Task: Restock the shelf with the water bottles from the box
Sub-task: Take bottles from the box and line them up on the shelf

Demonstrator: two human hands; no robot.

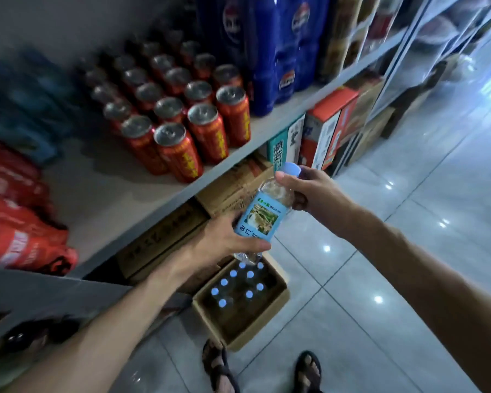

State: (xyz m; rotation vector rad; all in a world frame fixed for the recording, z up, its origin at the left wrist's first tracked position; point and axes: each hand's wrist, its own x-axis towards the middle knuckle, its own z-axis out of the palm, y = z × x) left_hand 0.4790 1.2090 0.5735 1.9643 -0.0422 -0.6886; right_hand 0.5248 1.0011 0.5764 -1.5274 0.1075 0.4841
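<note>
The right hand (304,191) pinches the water bottle (260,219) at the neck, just under its pale blue cap, while the left hand (224,242) wraps round the lower body. The bottle tilts in mid-air before the shelf (111,194) edge, above the open cardboard box (236,321) on the glossy grey tiled floor (380,251), where more blue-capped bottles (250,275) stand. Its blue label shows a landscape picture and Chinese characters. On the shelf stand red cans (179,148) with yellow lettering, blue packs (278,52) bearing a round red-white-blue emblem, and blurred red packs (20,231); printed cartons (233,188) sit beneath
</note>
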